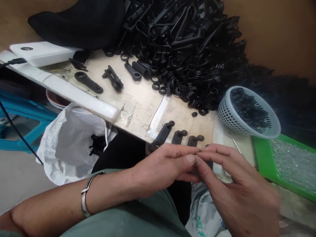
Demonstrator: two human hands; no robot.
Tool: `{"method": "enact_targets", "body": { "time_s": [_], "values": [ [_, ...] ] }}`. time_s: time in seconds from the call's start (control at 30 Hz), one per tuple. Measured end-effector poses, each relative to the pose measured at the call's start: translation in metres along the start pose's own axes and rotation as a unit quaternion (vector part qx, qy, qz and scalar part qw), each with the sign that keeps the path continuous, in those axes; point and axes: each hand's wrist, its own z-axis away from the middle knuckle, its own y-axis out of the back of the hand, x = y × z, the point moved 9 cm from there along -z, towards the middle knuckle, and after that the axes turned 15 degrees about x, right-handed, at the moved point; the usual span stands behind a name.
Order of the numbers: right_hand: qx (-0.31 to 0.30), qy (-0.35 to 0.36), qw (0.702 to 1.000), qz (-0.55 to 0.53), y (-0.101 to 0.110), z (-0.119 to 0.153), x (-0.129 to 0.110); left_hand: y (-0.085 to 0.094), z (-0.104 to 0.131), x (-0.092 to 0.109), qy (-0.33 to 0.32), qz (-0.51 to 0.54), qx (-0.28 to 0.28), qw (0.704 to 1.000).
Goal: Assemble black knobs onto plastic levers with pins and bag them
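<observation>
My left hand (pixel 163 168) and my right hand (pixel 237 184) meet at the table's front edge, fingertips pressed together. Between them is a dark part, mostly hidden by the fingers; its shape cannot be made out. Just beyond my fingers, several black plastic arms lie in a row, among them a long one (pixel 162 135), a shorter one (pixel 179 136) and another (pixel 195 140). Farther back on the table (pixel 133 108) are loose black parts, such as a flat arm (pixel 88 82) and a forked piece (pixel 113 78).
A large heap of black parts (pixel 182 39) fills the back. At right stand a pale basket (pixel 228 113) of small black pieces and a green tray (pixel 265 158) of clear bits. A white device (pixel 46 54) lies at left, above a white sack (pixel 59 148).
</observation>
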Motion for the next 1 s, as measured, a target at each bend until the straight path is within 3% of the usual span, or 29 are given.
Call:
{"method": "enact_targets", "body": {
  "time_s": [0.1, 0.17, 0.3, 0.43, 0.67, 1.0],
  "values": [
    [-0.022, -0.028, 0.999, -0.009, -0.001, -0.004, 0.014, 0.002, 0.001, 0.0, 0.012, 0.041, -0.001, 0.999],
    [-0.003, -0.029, 1.0, 0.011, 0.003, -0.011, 0.027, 0.007, 0.001, -0.001, 0.039, 0.062, 0.028, 0.997],
    [0.046, 0.042, 0.995, 0.078, 0.007, -0.025, 0.036, 0.012, 0.002, -0.001, 0.072, 0.076, 0.069, 0.992],
    [0.035, 0.093, 0.992, 0.083, -0.002, -0.029, 0.033, 0.016, 0.002, 0.003, 0.066, 0.095, 0.08, 0.99],
    [0.014, 0.121, 0.99, 0.07, -0.011, -0.029, 0.029, 0.017, 0.0, 0.003, 0.064, 0.121, 0.063, 0.988],
    [0.011, 0.198, 0.975, 0.104, -0.015, -0.023, 0.015, 0.021, -0.001, 0.003, 0.083, 0.142, 0.077, 0.983]
  ]
}}
